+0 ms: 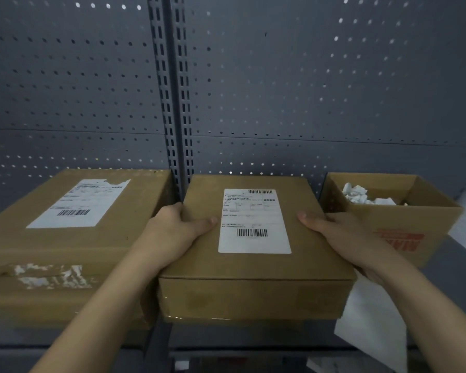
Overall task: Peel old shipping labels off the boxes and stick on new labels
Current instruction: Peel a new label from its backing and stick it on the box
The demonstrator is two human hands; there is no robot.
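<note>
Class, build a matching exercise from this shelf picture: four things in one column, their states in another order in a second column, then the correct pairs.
Things:
1. middle box
2. left box
3. open box
4. white sheet

States:
A. holds crumpled paper
B. gripped by the left hand and right hand
C. lies beside the held box
D. label corner torn

Pairs: 1-B, 2-D, 3-A, 4-C

Stockroom: pegboard shelving (280, 90), labelled cartons (253, 265).
</note>
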